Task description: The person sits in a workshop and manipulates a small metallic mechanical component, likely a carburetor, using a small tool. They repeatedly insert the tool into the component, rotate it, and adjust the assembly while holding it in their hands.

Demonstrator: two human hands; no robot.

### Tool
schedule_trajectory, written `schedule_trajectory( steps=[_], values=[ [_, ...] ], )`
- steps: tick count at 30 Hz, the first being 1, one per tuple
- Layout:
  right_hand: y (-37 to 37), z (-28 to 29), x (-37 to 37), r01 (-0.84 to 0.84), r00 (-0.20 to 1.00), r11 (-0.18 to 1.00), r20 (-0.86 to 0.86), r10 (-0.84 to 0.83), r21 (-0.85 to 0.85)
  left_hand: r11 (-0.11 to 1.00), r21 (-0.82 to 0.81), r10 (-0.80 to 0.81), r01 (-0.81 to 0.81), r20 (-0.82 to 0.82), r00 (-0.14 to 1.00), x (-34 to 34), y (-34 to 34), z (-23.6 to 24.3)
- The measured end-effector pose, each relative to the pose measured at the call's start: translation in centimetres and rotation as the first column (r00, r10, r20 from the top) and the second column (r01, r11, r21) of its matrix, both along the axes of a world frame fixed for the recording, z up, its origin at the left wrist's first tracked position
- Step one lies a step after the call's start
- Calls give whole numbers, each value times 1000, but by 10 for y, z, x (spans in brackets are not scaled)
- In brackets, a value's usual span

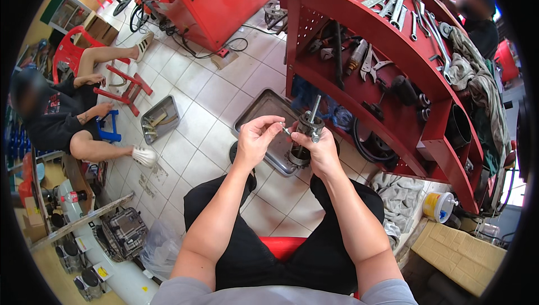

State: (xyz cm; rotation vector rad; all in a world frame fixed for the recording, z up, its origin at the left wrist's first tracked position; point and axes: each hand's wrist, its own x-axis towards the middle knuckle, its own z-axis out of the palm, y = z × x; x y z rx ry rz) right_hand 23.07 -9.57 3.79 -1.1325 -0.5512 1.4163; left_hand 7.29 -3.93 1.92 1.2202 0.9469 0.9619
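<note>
My right hand [324,152] is wrapped round a dark metal puller-like tool [304,131]. Its threaded rod [316,105] sticks up, and a round ring-shaped part [299,156] shows at its lower end. To the left of it, my left hand [254,143] pinches a small silvery metal piece [286,130] between thumb and fingertips, close against the tool's side. That piece is too small to tell its exact kind. Both hands are held over a metal tray [250,115] on the tiled floor, between my knees.
A red tool cart [359,89] stands at the right, with several wrenches [387,1] on top and pliers [368,63] on its shelf. At the left, a seated person [62,108] is near a second tray [163,108]. A rag [396,198] and cardboard [457,254] lie at the lower right.
</note>
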Motion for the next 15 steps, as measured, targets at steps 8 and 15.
schedule_trajectory(
  steps=[8,15],
  values=[
    [-2,5,5,-83,997,997,-3,83,-6,980,199,20,19,-195,981,-2,1,-1],
    [-1,10,7,-117,993,992,42,115,41,940,341,99,8,-295,951,-3,2,13]
  ],
)
